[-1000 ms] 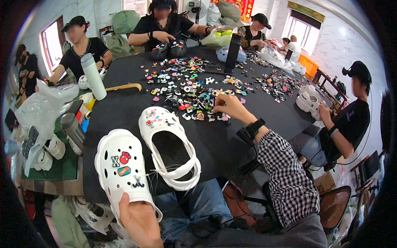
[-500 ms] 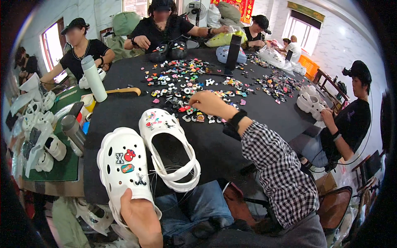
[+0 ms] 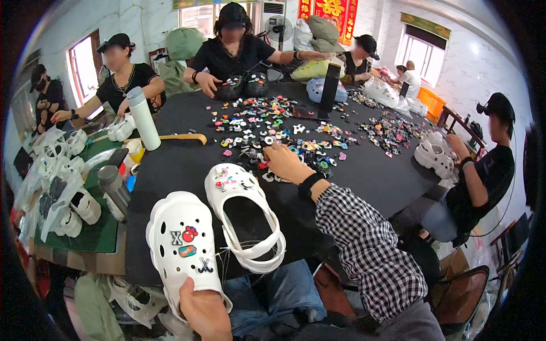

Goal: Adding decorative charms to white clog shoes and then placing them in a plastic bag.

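Observation:
My left hand [image 3: 206,310] grips the heel end of a white clog [image 3: 185,241] from above, thumb inside the opening. The clog's top carries a letter charm [image 3: 177,238], a red character charm [image 3: 190,233], a can-shaped charm [image 3: 187,251] and a black-and-white charm [image 3: 204,265]. Beside it rests a second white clog [image 3: 234,196], with charms on its toe and its strap toward me. My right hand [image 3: 285,163] reaches to the near edge of a spread of small colourful charms [image 3: 261,128]. Its fingers are bent together and downward; the fingertips and anything in them are hidden.
The dark table [image 3: 170,170] holds a pale green bottle [image 3: 143,120], a tan stick [image 3: 182,137], a grey flask [image 3: 114,187] and a black upright stand [image 3: 330,88]. Bagged white clogs [image 3: 68,193] lie at left. Several people sit around, one behind black clogs [image 3: 243,85].
The whole view has shifted, so things sit lower and further right. My right hand has moved slightly left and nearer along the charms. My left hand still grips the clog.

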Demonstrator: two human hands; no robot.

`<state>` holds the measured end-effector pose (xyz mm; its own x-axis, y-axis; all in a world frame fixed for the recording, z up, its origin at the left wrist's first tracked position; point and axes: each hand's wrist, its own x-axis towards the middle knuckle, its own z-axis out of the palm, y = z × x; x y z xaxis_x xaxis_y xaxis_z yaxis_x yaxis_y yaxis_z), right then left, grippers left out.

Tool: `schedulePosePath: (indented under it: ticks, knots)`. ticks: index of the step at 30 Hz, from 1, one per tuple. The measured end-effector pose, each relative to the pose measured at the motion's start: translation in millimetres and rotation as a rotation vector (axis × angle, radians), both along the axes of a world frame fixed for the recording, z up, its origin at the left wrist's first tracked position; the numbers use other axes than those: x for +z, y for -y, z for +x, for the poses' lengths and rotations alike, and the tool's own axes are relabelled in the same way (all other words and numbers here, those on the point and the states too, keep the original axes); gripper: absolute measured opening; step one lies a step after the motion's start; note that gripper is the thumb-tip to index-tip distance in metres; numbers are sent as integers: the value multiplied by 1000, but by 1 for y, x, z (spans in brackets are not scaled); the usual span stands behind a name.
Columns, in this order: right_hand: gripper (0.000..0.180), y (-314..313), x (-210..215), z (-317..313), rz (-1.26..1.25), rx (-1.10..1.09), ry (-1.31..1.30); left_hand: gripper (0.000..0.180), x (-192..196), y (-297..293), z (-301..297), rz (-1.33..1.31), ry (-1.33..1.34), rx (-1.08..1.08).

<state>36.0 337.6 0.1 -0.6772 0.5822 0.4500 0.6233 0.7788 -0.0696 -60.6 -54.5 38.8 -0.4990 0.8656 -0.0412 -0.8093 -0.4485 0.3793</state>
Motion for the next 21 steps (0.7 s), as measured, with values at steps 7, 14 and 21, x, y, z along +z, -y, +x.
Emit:
schedulePosePath:
  ticks: [7,14,21]
  knots:
    - [10,11,-7,-7,48,-6,-106,17,-9,9,-5,45,26,-31]
    - [15,1,16,29,-323,58,-500,47,-33,-8,-7,-43,95,217]
    - [8,56,42,50,-840,305,-757,50,-27,-1,-4,-84,55,270]
